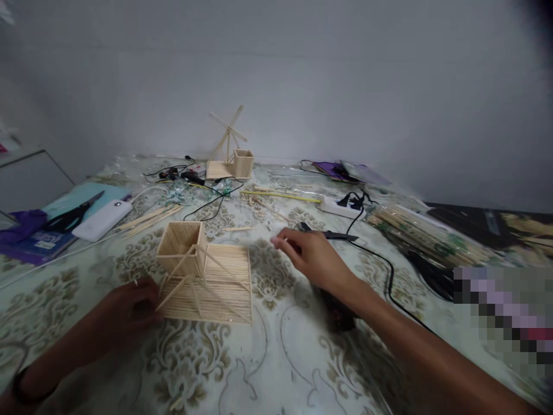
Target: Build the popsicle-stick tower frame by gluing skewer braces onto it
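Note:
A model made of thin wooden sticks (pixel 227 297) lies on the patterned tabletop, with a square open box (pixel 180 248) at its back left and slanted sticks standing over its flat base. My left hand (pixel 140 302) is at the model's left edge, fingers curled close to a slanted stick; whether they grip it is unclear. To the right of the model, my right hand (pixel 302 251) hovers over the cloth with thumb and fingertips pinched together. What it holds, if anything, is too small to name. Dark scissors (pixel 330 235) lie just behind this hand.
Behind stands a second stick model (pixel 242 164) with crossed blades. Loose sticks (pixel 151 219), a white power bank (pixel 102 220) and black scissors (pixel 75 213) are at the left. A power strip (pixel 343 207), black cable (pixel 392 276) and bagged sticks (pixel 425 236) occupy the right.

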A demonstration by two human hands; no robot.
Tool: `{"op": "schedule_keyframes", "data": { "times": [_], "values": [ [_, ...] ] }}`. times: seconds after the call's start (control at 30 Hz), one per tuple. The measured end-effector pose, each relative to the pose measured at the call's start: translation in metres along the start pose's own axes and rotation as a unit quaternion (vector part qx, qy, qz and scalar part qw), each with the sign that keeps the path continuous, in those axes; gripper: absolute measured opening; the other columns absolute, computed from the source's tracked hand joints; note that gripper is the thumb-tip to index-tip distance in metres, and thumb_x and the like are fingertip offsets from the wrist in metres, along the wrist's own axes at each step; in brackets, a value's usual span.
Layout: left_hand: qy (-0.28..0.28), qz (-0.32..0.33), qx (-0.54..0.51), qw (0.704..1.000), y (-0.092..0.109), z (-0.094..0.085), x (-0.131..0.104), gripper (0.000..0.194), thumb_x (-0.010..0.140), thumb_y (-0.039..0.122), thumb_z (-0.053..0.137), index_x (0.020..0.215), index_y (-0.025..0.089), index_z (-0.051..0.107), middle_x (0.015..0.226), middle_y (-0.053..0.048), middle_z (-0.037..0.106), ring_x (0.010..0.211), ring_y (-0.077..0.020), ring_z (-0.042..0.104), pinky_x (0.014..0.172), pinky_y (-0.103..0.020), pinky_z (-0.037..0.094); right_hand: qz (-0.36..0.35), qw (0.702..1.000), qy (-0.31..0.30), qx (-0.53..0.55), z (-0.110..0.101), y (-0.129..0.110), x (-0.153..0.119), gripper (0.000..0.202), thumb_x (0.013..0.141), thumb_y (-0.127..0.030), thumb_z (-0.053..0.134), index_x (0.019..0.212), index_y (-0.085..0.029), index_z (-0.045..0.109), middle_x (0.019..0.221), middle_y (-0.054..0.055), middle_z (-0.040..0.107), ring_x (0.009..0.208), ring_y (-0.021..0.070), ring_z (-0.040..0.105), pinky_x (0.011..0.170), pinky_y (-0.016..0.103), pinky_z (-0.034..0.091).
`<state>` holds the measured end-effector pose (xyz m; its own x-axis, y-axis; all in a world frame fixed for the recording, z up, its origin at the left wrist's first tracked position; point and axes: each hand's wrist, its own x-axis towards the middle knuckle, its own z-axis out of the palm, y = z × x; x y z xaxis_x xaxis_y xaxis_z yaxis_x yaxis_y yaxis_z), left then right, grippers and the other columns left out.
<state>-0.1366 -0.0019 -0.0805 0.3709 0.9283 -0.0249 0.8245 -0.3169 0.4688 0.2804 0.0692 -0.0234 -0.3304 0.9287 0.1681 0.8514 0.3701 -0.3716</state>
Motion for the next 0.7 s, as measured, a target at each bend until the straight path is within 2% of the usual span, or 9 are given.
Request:
{"op": "schedule_keyframes", "data": {
  "times": [0.07, 0.17, 0.27, 0.33, 0.37, 0.43, 0.5, 0.6, 0.7],
  "values": [
    [0.016, -0.001, -0.003, 1.000, 0.009, 0.007, 0.004, 0.030, 0.092, 0.044, 0.069, 0.071, 0.023, 0.063, 0.081, -0.003, 0.073, 0.070, -0.0217, 0.065, 0.066, -0.032, 0.050, 0.000, 0.998, -0.006, -0.059, 0.003, -0.004, 0.032, 0.046, 0.115, -0.043, 0.047, 0.098, -0.017, 0.081, 0.078, 0.008, 0.078, 0.073, 0.0220, 0.072, 0.069, 0.030, 0.041],
    [0.010, -0.010, -0.006, 1.000, 0.024, 0.010, 0.015, 0.034, 0.096, 0.043, 0.067, 0.070, 0.022, 0.060, 0.079, -0.003, 0.070, 0.069, -0.0207, 0.061, 0.068, -0.033, 0.048, -0.035, 0.996, -0.048, -0.073, 0.022, -0.006, 0.080, 0.024, 0.110, -0.031, 0.063, 0.113, -0.017, 0.082, 0.101, 0.012, 0.083, 0.101, 0.0246, 0.077, 0.085, 0.030, 0.049],
    [-0.039, 0.003, -0.009, 0.999, 0.024, -0.006, 0.029, 0.033, 0.089, 0.049, 0.076, 0.074, 0.021, 0.067, 0.078, -0.001, 0.072, 0.069, -0.0193, 0.064, 0.068, -0.030, 0.049, -0.067, 0.989, -0.105, -0.080, 0.047, -0.002, 0.115, 0.021, 0.107, -0.029, 0.071, 0.122, -0.016, 0.078, 0.122, 0.011, 0.080, 0.114, 0.0245, 0.075, 0.101, 0.038, 0.057],
    [-0.071, 0.009, -0.006, 0.997, 0.010, -0.030, 0.042, 0.032, 0.085, 0.054, 0.078, 0.083, 0.023, 0.075, 0.081, -0.001, 0.076, 0.073, -0.0194, 0.069, 0.070, -0.027, 0.051, -0.080, 0.984, -0.134, -0.090, 0.060, 0.001, 0.128, 0.027, 0.107, -0.036, 0.072, 0.126, -0.017, 0.074, 0.129, 0.010, 0.076, 0.115, 0.0251, 0.074, 0.103, 0.047, 0.061],
    [-0.069, 0.003, 0.000, 0.998, -0.001, -0.043, 0.050, 0.035, 0.090, 0.056, 0.071, 0.086, 0.023, 0.077, 0.084, -0.002, 0.078, 0.076, -0.0197, 0.071, 0.071, -0.027, 0.052, -0.085, 0.981, -0.145, -0.095, 0.064, 0.002, 0.131, 0.030, 0.107, -0.039, 0.072, 0.128, -0.017, 0.073, 0.131, 0.010, 0.075, 0.116, 0.0254, 0.074, 0.102, 0.049, 0.063],
    [-0.017, -0.025, 0.035, 0.999, -0.028, -0.070, 0.067, 0.044, 0.098, 0.059, 0.056, 0.096, 0.021, 0.079, 0.098, -0.007, 0.082, 0.090, -0.0228, 0.073, 0.081, -0.028, 0.053, -0.091, 0.977, -0.161, -0.109, 0.068, 0.003, 0.135, 0.033, 0.107, -0.039, 0.073, 0.131, -0.017, 0.072, 0.134, 0.011, 0.073, 0.116, 0.0259, 0.074, 0.101, 0.049, 0.064],
    [0.034, -0.063, 0.084, 0.994, -0.055, -0.090, 0.085, 0.043, 0.099, 0.056, 0.055, 0.099, 0.019, 0.078, 0.104, -0.011, 0.081, 0.098, -0.0265, 0.072, 0.083, -0.030, 0.053, -0.090, 0.973, -0.172, -0.123, 0.068, 0.003, 0.135, 0.034, 0.107, -0.039, 0.073, 0.134, -0.018, 0.071, 0.136, 0.011, 0.073, 0.117, 0.0264, 0.074, 0.101, 0.049, 0.064],
    [0.053, -0.112, 0.148, 0.981, -0.084, -0.095, 0.105, 0.033, 0.096, 0.048, 0.071, 0.100, 0.016, 0.077, 0.106, -0.013, 0.080, 0.103, -0.0291, 0.073, 0.090, -0.036, 0.055, -0.078, 0.969, -0.184, -0.143, 0.066, 0.002, 0.134, 0.036, 0.107, -0.039, 0.073, 0.135, -0.018, 0.070, 0.137, 0.012, 0.072, 0.118, 0.0266, 0.073, 0.100, 0.049, 0.064],
    [0.035, -0.148, 0.199, 0.968, -0.095, -0.082, 0.116, 0.031, 0.103, 0.043, 0.073, 0.116, 0.015, 0.074, 0.118, -0.010, 0.076, 0.109, -0.0264, 0.073, 0.099, -0.047, 0.061, -0.058, 0.966, -0.197, -0.158, 0.066, 0.000, 0.135, 0.037, 0.106, -0.039, 0.073, 0.136, -0.018, 0.070, 0.138, 0.012, 0.071, 0.118, 0.0268, 0.073, 0.100, 0.049, 0.064]
  ]
}}
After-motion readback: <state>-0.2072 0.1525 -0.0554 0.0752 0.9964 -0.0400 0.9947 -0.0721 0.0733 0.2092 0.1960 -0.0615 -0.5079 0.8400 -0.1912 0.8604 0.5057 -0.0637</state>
